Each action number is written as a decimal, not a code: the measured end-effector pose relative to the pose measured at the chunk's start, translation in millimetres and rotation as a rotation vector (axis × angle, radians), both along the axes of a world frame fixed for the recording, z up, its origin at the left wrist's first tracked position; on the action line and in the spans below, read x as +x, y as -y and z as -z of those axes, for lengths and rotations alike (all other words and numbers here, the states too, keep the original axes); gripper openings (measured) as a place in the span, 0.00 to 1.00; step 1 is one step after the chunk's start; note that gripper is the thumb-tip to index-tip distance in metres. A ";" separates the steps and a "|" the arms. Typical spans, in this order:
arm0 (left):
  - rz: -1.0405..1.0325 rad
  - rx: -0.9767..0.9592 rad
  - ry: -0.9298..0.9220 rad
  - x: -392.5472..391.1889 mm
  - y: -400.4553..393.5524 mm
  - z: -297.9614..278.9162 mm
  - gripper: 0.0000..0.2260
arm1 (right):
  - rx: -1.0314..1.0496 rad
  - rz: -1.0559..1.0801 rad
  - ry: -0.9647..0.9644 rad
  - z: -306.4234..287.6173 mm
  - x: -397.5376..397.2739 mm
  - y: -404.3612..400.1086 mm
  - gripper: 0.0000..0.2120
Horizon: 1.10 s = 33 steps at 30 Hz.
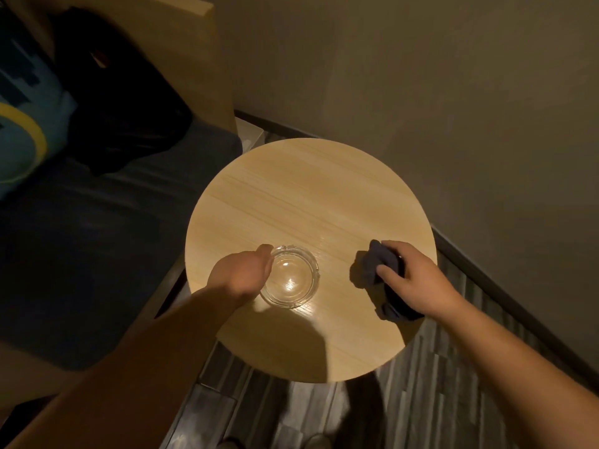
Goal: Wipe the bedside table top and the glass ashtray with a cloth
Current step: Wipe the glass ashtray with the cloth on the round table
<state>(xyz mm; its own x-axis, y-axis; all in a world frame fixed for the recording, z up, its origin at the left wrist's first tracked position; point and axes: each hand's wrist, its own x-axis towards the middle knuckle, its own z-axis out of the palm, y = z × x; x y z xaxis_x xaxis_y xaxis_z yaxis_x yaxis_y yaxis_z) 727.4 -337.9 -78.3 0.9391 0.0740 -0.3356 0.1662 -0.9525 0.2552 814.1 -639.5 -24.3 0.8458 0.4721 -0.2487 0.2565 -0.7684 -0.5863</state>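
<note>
**Both hands down on the round worktop**

My left hand [241, 273] curls around the near-left side of the clear round glass ashtray [289, 276], thumb at its far rim, fingers hidden behind the glass wall. My right hand [410, 280] is closed over a crumpled dark grey cloth [372, 265], pressing it onto the round pale wooden worktop [308, 196]; part of the cloth sticks out past my fingertips and part trails under my wrist near the right edge. The ashtray stands upright on the near-left part of the worktop, apart from the cloth. To the left lies a bed with a dark blue cover [81, 254]; below is grey plank floor [421, 400].
</note>
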 end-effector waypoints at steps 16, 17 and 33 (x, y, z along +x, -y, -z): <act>-0.143 -0.109 0.068 -12.4 11.4 1.0 0.17 | -0.345 -0.257 0.286 44.4 -33.9 -15.9 0.30; -0.141 -0.144 0.080 -15.0 10.0 0.9 0.18 | -0.335 -0.249 0.291 40.2 -38.2 -19.0 0.34; 0.055 -0.175 0.125 -42.3 -22.1 18.2 0.51 | -0.017 0.012 0.099 44.9 -96.2 -87.4 0.40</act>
